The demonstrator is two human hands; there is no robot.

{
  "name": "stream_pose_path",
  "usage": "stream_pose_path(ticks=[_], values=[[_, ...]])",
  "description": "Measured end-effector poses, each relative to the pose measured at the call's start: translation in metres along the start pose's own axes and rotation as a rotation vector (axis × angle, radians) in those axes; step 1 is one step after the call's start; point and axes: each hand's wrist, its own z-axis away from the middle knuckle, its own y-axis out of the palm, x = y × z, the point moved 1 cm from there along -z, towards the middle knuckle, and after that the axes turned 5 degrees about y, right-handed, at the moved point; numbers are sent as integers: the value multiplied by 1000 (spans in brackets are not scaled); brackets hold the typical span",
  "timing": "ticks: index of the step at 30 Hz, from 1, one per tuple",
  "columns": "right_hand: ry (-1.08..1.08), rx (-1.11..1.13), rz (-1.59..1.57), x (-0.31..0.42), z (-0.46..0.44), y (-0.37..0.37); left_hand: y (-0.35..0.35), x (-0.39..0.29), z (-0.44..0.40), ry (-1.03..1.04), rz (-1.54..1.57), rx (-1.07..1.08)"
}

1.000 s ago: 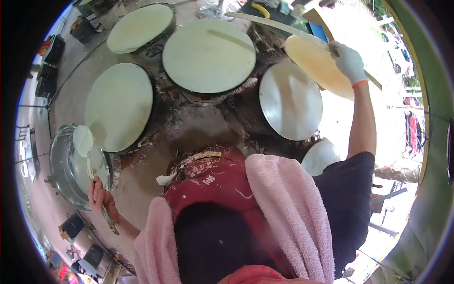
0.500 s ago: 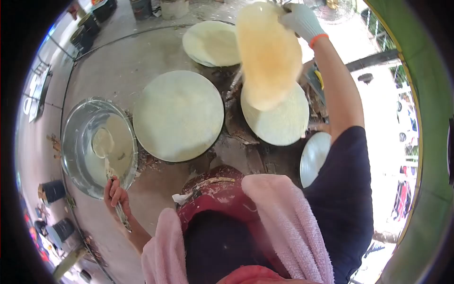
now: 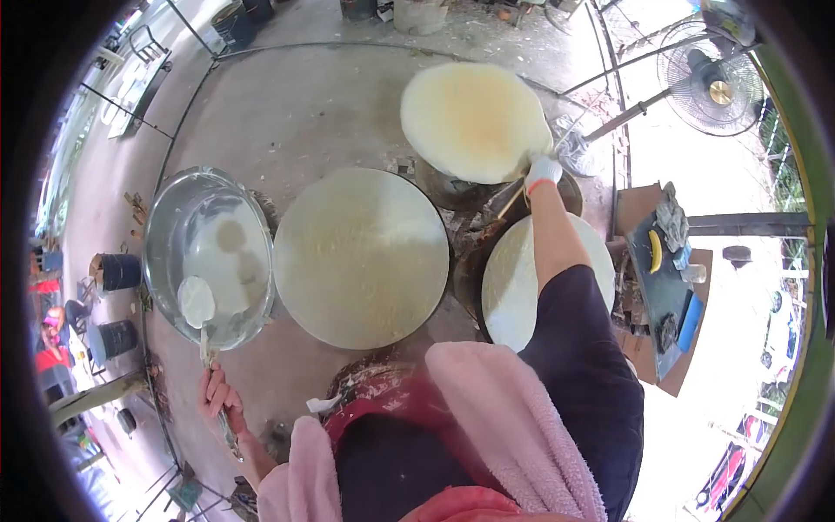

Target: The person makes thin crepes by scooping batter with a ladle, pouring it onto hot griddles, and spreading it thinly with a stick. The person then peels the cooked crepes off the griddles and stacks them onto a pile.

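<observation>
1. Grey concrete floor [image 3: 261, 109], dusty, w/ a dark cable along its edges; open-sided space, bright daylight on R. Grey standing fan [image 3: 709, 91] at upper R; dark plastic buckets [image 3: 116, 271] at far L.

2. Main item: big round thin flatbread [image 3: 474, 120], cream-white w/ toasty tan patch mid & paler rim. It's at far side, above a dark rounded stand [image 3: 448, 187]; resting or lifted, can't tell.

3. White-gloved R hand [image 3: 543, 170] w/ orange cuff is at flatbread's near R edge, fingers wrapped round a thin wooden stick [image 3: 511, 204]; whether they also pinch the bread, can't tell (blur).

4. Bare L hand [image 3: 221, 398]: fingers curled tight on handle of a long batter-smeared ladle [image 3: 206, 346]; its whitish round cup hangs over near side of a wide shiny metal basin [image 3: 163, 252] w/ pale liquid inside.

5. Large round cream griddle top [image 3: 361, 261], faint yellowish patches, sits btwn basin & a second round pale griddle top [image 3: 507, 291].

6. In the way: bare R forearm [image 3: 557, 239] & black sleeve [image 3: 574, 365] cover part of second top. Fluffy pink towel [image 3: 517, 418] hangs over the person's shoulders.

7. Off R: dark side table [image 3: 648, 283] w/ curved yellow object [image 3: 655, 250], blue flat box [image 3: 690, 322] & brown cardboard [image 3: 637, 209] around.
</observation>
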Motion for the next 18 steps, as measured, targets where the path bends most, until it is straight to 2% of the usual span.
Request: stream_pose_path(ticks=[3, 6, 7, 10, 11, 12, 14, 16, 17, 18], values=[[-13, -138, 87, -51, -16, -5, 6, -1, -6, 0, 2, -29], [-1, -110, 63, -35, -1, -8, 9, -3, -8, -11, 6, -37], [-124, -135, 150, -39, -6, -8, 9, -5, -12, -22, 5, -33], [-99, -110, 645, -23, -16, -14, 10, -14, -22, -48, 32, -74], [-252, -159, 875, -14, -16, -19, 4, -18, -24, -77, 65, -37], [-387, -113, 1195, -14, -19, -23, -4, -28, -28, -89, 95, -12], [-783, -169, 1838, -15, -26, -33, -27, -53, -29, -46, 67, -63], [-776, -107, 1929, 5, 32, -29, -32, -75, -39, -44, -78, -116], [-512, -93, 1293, 17, 79, -20, -36, -89, -44, -56, -145, -190], [-398, -145, 587, 28, 127, -11, -43, -102, -51, -83, -210, -250]])
